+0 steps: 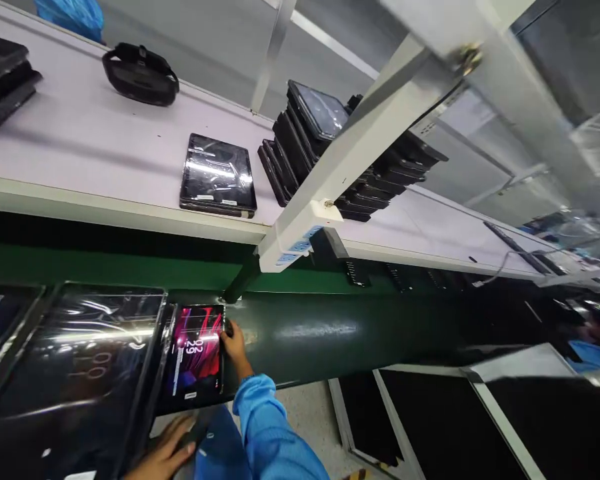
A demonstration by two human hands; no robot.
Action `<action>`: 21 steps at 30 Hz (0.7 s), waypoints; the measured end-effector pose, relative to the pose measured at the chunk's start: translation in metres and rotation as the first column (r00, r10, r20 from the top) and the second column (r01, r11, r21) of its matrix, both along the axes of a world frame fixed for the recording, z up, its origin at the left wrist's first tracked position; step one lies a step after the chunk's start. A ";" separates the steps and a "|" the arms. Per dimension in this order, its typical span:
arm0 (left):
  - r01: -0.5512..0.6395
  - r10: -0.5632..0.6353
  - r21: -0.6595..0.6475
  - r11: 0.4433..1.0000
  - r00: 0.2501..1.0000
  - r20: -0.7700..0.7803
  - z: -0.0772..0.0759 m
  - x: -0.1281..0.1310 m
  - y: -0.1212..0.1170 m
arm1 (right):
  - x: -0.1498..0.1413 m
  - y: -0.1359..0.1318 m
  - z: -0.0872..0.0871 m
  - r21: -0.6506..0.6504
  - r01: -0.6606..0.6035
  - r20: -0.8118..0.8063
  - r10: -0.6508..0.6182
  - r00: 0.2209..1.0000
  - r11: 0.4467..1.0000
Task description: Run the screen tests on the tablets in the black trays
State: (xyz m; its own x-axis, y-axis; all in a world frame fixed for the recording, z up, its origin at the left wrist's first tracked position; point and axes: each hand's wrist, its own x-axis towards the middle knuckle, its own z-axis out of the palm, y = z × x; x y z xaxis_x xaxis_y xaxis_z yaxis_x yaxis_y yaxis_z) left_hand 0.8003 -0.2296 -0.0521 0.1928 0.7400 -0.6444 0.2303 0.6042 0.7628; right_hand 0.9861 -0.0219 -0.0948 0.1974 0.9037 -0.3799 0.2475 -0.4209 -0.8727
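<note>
A tablet [196,352] with a lit red and pink screen showing clock digits lies on the dark green bench surface. My right hand [236,345], in a blue sleeve, has its fingers closed at the tablet's right edge; the fingertips are partly hidden. Below the tablet's near edge, my left hand [166,448] is slightly blurred, its fingers stretched out and apart from the thumb, with nothing visible in it. Left of the lit tablet sits a larger film-wrapped tablet [80,373] with faint digits on a dark screen. Another dark tablet [0,327] is cut off at the left edge.
A white shelf [80,160] runs above the bench, holding a black strapped object [143,75], a dark tablet [217,175] and stacked tablets [295,143]. A slanting white post [355,147] carries a power strip [300,237]. Black-panelled frames [430,413] stand at lower right.
</note>
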 end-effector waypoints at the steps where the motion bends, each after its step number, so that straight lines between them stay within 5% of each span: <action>1: -0.109 0.111 0.028 0.994 0.990 -0.082 -0.017 0.010 0.002 | 0.003 0.009 -0.007 -0.021 -0.036 -0.021 0.036 0.999 0.999; 4: -0.378 0.399 0.126 0.917 0.872 -0.283 -0.053 0.032 0.011 | 0.004 0.015 -0.022 -0.052 -0.160 -0.065 0.156 0.986 0.986; 8: -0.513 0.550 0.204 0.834 0.737 -0.394 -0.069 0.046 0.024 | -0.011 -0.018 -0.028 -0.053 -0.340 -0.011 0.340 0.940 0.939; 13: -0.311 0.481 0.391 0.866 0.729 -0.487 -0.067 0.045 0.050 | -0.024 -0.040 -0.033 -0.028 -0.255 0.034 0.256 0.966 0.966; 17: -0.174 0.427 0.447 0.877 0.709 -0.561 -0.067 0.055 0.074 | -0.001 -0.035 -0.041 -0.032 -0.184 -0.037 0.182 0.983 0.982; 21: 0.082 0.150 0.478 0.874 0.891 -0.428 -0.065 0.086 0.068 | 0.038 -0.044 -0.045 -0.179 -0.151 -0.008 0.152 0.988 0.972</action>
State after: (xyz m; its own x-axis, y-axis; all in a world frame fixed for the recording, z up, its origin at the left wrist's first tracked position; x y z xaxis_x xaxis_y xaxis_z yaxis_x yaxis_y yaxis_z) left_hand 0.8865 -0.1613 -0.1175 -0.0546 0.9733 -0.2229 0.5949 0.2110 0.7756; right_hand 1.0240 -0.0658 -0.1400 0.0664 0.8411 -0.5367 0.3251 -0.5268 -0.7854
